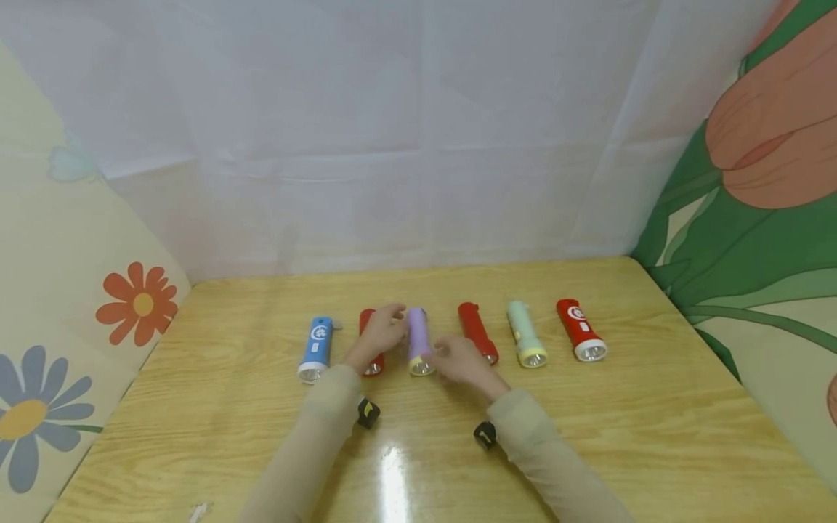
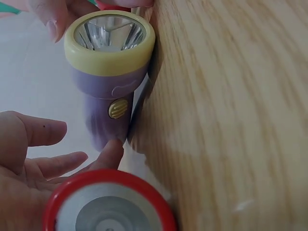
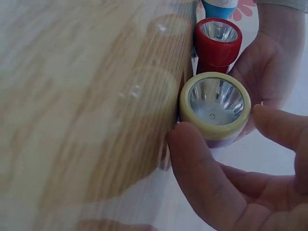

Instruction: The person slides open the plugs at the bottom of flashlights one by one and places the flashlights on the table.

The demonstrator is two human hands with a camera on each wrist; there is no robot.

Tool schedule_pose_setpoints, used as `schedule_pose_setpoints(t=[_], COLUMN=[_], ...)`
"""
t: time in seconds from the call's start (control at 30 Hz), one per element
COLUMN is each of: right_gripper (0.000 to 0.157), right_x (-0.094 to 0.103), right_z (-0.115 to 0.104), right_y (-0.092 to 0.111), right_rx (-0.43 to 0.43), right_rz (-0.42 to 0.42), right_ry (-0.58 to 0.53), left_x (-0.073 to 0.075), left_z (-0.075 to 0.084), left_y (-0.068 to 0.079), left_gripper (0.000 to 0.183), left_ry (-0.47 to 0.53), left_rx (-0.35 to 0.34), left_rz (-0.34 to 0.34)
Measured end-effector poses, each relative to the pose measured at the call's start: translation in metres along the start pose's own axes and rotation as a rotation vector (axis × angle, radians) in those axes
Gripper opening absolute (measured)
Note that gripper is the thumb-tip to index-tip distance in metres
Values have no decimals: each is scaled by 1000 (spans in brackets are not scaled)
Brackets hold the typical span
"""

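Note:
A purple flashlight (image 1: pixel 418 340) with a pale yellow head lies on the table between the two hands, lens toward the person. My left hand (image 1: pixel 384 330) reaches over a red flashlight (image 1: pixel 374 365), partly hiding it. In the left wrist view its fingers are spread, one fingertip (image 2: pixel 113 148) right at the purple flashlight's tail end. At the other end is my right hand (image 1: pixel 463 361), with thumb and finger spaced on either side of the yellow head (image 3: pixel 216 127) in the right wrist view. Neither hand curls round the flashlight.
To the left lies a blue flashlight (image 1: pixel 317 349) with a white rim. Rightward in the row are a plain red flashlight (image 1: pixel 477 330), a mint green one (image 1: pixel 525 334) and a red one with white markings (image 1: pixel 580 327). A white cloth (image 1: pixel 418 145) hangs behind the wooden table (image 1: pixel 654 421).

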State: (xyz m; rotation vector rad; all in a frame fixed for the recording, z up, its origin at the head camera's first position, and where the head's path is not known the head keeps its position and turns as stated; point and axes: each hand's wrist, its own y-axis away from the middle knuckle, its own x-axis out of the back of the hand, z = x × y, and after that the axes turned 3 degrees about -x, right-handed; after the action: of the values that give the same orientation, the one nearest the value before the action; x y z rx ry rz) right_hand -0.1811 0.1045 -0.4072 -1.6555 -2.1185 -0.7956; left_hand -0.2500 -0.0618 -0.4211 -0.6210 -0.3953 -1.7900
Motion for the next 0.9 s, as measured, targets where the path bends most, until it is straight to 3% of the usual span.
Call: schedule_pose_setpoints(t=[0.17, 0.57, 0.9], right_gripper=[28, 41, 41], right_x=[-1, -2, -2], right_z=[0, 0, 1], right_y=[-4, -10, -14], right_rx=[3, -27, -42], right_rz=[-23, -49, -52], right_ry=[1, 16, 4], left_x=[-2, -6, -8], left_z=[-1, -1, -1], left_y=[-2, -9, -13], left_gripper=[40, 41, 37], left_ry=[25, 1, -30], left_rx=[31, 40, 52], left_rz=[-8, -32, -36])
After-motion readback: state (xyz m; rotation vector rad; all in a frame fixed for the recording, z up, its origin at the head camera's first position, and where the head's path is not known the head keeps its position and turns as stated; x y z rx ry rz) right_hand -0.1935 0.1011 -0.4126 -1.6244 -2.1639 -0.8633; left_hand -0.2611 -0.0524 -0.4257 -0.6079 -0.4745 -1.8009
